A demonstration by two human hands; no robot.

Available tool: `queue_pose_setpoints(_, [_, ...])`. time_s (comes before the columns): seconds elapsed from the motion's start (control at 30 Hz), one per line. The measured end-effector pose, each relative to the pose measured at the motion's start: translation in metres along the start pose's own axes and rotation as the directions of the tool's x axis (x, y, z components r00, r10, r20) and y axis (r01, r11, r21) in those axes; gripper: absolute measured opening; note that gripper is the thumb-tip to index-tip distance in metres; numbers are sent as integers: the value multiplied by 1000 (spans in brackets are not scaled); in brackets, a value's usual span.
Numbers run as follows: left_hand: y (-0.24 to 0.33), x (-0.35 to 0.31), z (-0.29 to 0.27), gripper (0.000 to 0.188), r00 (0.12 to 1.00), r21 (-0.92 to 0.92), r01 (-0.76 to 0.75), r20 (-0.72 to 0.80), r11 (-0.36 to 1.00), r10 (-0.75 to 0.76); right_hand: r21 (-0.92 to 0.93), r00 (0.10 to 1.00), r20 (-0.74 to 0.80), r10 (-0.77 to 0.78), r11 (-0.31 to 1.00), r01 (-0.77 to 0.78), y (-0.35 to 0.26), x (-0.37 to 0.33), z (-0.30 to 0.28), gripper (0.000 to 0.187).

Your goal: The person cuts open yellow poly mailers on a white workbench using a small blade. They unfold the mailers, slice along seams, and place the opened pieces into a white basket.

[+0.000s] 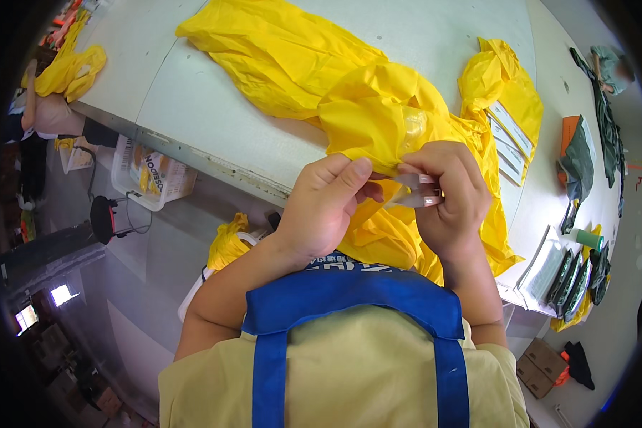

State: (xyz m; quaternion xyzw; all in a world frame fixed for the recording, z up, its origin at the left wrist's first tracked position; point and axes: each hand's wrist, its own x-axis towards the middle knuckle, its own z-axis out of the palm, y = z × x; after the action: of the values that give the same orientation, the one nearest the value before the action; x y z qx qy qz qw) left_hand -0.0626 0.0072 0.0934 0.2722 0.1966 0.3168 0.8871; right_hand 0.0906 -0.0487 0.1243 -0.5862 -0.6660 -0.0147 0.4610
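Note:
Yellow fabric (pixel 371 100), thin and crumpled like a garment, stretches over the pale table and hangs off its near edge in front of me. My left hand (pixel 317 207) is closed, pinching a fold of it between thumb and fingers. Close beside it, my right hand (pixel 455 196) is wrapped round small metal thread snips (pixel 415 194), whose blades point left below the fold. The right fingertips also touch the cloth there. Just beyond both hands, a clear plastic patch (pixel 414 125) shows on the fabric. Fingers hide part of the snips.
More yellow cloth (pixel 492 75) lies to the right with white printed strips (pixel 506 143). Dark packs (pixel 574 282) and a green roll (pixel 588 239) sit farther right. A white basket (pixel 150 175) and a black stool (pixel 103 220) stand left. Another person (pixel 46 118) works at far left.

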Motion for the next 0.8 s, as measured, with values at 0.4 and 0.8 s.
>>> queue_pose_setpoints(0.4, [5,3,-2,35,997,-87,19,79,996,-12,655,842,105,529,600,-459,10,-9,-21,30])
queue_pose_setpoints(0.8, [5,4,1,33,998,-14,24,61,1000,-23,17,982,76,171,985,-173,9,-12,-22,40])
